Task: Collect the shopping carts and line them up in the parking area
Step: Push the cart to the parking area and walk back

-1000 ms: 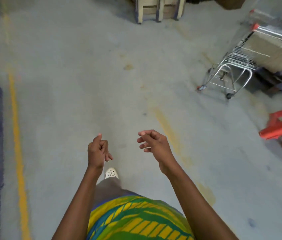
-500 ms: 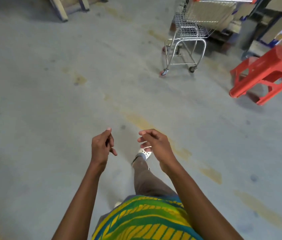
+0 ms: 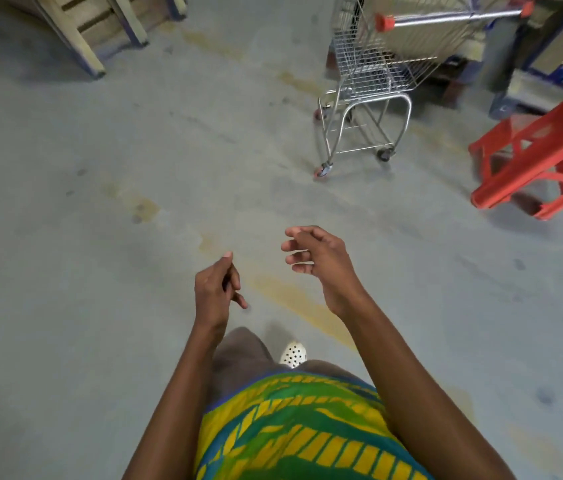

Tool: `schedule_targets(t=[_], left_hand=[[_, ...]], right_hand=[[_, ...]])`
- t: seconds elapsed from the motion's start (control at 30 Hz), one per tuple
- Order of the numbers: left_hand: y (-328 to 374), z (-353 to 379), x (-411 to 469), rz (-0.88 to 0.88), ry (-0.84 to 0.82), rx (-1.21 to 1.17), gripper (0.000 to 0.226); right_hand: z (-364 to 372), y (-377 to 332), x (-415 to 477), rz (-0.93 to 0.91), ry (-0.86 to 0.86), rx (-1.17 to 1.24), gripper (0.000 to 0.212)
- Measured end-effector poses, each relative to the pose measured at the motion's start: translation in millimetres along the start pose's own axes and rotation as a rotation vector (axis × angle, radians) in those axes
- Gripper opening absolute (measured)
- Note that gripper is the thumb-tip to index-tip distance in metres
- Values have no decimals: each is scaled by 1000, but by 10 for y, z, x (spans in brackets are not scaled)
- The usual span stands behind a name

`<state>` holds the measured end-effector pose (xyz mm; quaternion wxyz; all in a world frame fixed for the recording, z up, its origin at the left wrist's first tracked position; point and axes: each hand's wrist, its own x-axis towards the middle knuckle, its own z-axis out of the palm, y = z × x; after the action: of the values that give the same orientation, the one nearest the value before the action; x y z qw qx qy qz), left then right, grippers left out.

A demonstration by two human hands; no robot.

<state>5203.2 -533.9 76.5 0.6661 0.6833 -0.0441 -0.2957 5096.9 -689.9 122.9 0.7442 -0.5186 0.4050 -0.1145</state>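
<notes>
Wooden pallets (image 3: 100, 26) lean at far left; the left hand (image 3: 216, 292) and right hand (image 3: 321, 258) hang mid-floor, each grip loosely curled and holding nothing. The shopping cart (image 3: 370, 84) stands ahead-right, well apart from both hands. Risk: a red plastic stool (image 3: 536, 157) near the cart could catch a wheel when the cart is turned out.

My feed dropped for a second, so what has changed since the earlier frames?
The shopping cart now looks nearer, closer to straight ahead, so the person has turned and walked toward it. The red stool has come into fuller view. Left hand and right hand stay loosely curled, holding nothing.
</notes>
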Motion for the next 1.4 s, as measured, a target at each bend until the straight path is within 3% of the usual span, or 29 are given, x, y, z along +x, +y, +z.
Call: schedule_targets(t=[0.23,0.47,0.63,0.83,1.0,1.13,1.23,1.33,1.4], left_hand=[[307,1109,1455,-19,-227,33,60],[1002,2400,3085,4,-501,93,57],[1679,3496,3901,166,-683,238,56],[1977,4880,4563,369,-796,552,32],[2005,6163,5115,532,-680,693,31],[1672,6904,5657,671,-442,1047,59],[1424,7037,5929,625,-292,1319,72],[1342,7048,6002,556,-238,1430,81],[1391,7052,6011,522,-228,1465,80]], right_hand=[[-386,-323,1075,75,137,3,15],[-870,-1401,2422,-23,384,125,22],[-1178,-1988,3020,-93,538,181,16],[-1784,-2190,3627,-13,642,233,15],[-2606,-2683,4347,-52,655,223,17],[-3404,-3192,4942,-132,648,172,14],[-3967,-3605,5399,-164,696,98,14],[-4350,-3891,5969,-220,721,-180,10],[-4532,-3984,6343,-270,694,-507,11]])
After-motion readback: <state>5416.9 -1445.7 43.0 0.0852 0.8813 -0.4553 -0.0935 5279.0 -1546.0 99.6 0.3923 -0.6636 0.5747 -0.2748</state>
